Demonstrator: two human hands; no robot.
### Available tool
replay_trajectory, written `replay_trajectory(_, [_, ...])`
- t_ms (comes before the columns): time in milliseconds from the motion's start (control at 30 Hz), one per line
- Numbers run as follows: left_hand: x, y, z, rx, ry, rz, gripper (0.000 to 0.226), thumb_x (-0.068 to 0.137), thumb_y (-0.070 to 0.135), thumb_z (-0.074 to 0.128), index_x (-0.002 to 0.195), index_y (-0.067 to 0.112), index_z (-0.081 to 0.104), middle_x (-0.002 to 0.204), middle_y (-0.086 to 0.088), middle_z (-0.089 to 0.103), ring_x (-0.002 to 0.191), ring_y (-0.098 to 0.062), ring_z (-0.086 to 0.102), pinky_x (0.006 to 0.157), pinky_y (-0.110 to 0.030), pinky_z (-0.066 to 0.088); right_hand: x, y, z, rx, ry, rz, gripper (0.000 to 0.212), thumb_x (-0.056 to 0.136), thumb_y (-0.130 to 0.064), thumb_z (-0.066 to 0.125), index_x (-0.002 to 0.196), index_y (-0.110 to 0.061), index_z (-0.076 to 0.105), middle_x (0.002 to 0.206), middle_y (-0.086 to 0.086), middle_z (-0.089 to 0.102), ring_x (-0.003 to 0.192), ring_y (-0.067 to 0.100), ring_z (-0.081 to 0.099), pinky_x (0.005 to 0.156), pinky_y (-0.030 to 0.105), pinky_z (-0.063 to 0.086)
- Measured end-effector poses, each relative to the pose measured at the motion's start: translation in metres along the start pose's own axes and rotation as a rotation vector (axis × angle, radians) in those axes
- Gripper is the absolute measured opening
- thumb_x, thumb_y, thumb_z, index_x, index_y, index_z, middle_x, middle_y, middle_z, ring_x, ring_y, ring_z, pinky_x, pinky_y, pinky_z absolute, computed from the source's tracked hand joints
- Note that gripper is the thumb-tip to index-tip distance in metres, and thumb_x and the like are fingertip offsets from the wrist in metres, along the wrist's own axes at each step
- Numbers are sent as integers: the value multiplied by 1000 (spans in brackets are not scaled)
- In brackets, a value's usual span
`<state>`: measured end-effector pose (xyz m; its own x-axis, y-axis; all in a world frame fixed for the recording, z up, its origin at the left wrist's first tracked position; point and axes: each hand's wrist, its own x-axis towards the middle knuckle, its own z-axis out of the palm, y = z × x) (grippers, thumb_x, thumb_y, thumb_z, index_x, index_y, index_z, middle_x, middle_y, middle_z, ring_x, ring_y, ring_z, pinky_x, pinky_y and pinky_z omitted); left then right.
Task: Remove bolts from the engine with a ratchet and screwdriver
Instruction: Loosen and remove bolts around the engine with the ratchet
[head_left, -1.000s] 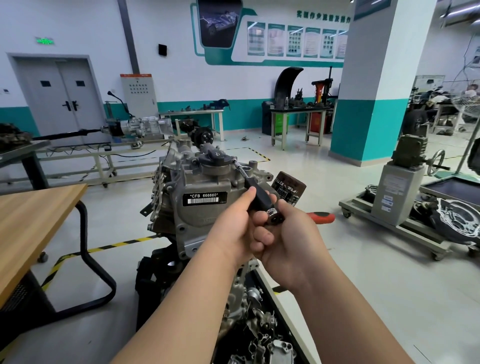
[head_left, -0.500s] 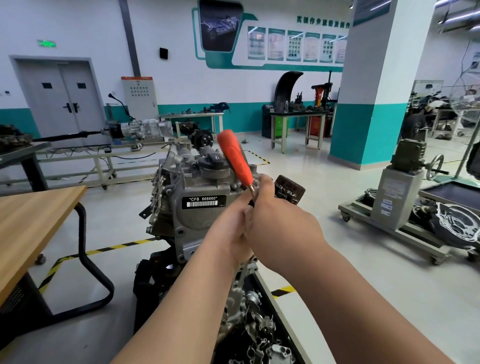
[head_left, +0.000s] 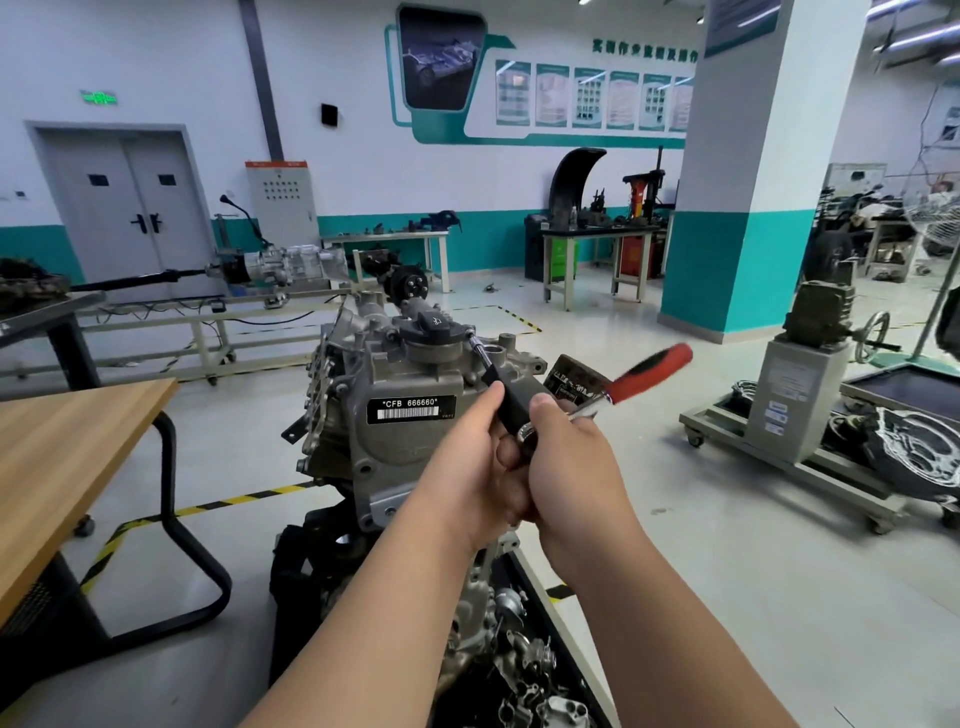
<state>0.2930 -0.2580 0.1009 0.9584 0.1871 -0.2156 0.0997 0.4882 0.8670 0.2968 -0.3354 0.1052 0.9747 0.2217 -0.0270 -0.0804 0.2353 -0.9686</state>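
- The engine is seen just ahead of both hands, its grey casing facing the camera with a black label reading "CFB 666660".
- A black cap is set on top of the engine, up and to the left of the hands.
- The ratchet is gripped by the right hand, fingers closed around the metal shank near the head.
- Its red handle is angled up and away to the right of that hand, blurred.
- A black extension is pinched by the left hand, thumb on top and fingers curled beneath it.
- The extension's thin metal shaft runs up and left from the hands to a point beside the cap; the bolt itself cannot be made out.
- The two hands are pressed together, right just beside left, at the ratchet head.
- A dark plate is seen just behind the right hand, under the handle.
- A wooden table stands well to the left of the hands.
- Loose metal parts lie below the forearms, in a dark tray.
- No screwdriver can be made out.
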Motion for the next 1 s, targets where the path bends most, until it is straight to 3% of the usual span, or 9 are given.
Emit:
replay_trajectory(67, [0,3,-1,-3,2,-5,58,96,53,44,55,19,67,45,7,42,30,-8,34,32,-12,22,-3,-3,-1,331,-84,134,25,100,-34,41,96,-14,57,60,5,50,39,16,36,44,27,34])
replay_trajectory(167, [0,6,3,-66,-43,-9,57,100,43,44,61,15,75,44,5,50,25,-7,41,22,-13,23,-6,-11,-8,787,-184,313,14,101,-29,38,99,-25,51,55,-2,42,31,9,28,35,16,27])
replay_trajectory(333, [1,5,5,-79,-29,-37,40,99,42,48,85,10,66,46,5,56,28,-9,49,24,-14,30,-6,-15,-13,797,-194,350,18,102,-30,36,111,-22,49,57,-1,44,31,9,30,34,16,28])
replay_trajectory(500, [1,6,10,-29,-21,-9,59,97,49,46,54,14,66,41,5,46,32,-13,46,35,-13,33,-6,-28,-15,191,-146,134,31,103,-31,38,88,-9,53,54,4,50,34,14,33,40,24,32])
replay_trajectory(567, [-3,7,14,-80,-18,14,42,98,45,48,89,11,70,69,-4,61,66,-19,59,68,-25,53,-7,-38,-16,-278,-59,-41,32,101,-33,40,90,-6,53,60,6,55,40,16,41,46,26,37])
replay_trajectory(633, [-6,10,18,-107,12,30,40,99,40,49,127,14,61,110,-7,65,104,-22,59,102,-36,43,-4,-45,-16,-776,-14,-271,26,101,-34,38,105,-9,44,67,1,51,52,13,44,48,25,38])
replay_trajectory(700, [-7,13,19,-131,13,28,38,100,37,49,128,15,59,107,-5,64,100,-21,59,93,-35,45,-5,-48,-15,-1220,-1,-492,23,101,-34,36,117,-17,32,69,-5,44,57,15,44,47,29,29])
replay_trajectory(800, [-6,14,17,-101,-19,41,21,103,31,45,96,17,59,80,0,49,73,-14,48,65,-27,35,-7,-48,-13,-1632,-1,-758,37,98,-25,41,131,-19,26,68,-2,43,52,18,40,46,27,24])
replay_trajectory(1000, [-3,14,14,-89,-132,112,24,104,34,41,95,20,58,78,2,58,74,-13,56,70,-28,40,-2,-46,-11,-1494,-5,-735,29,99,-28,38,125,-18,32,70,-4,43,60,21,49,49,30,27])
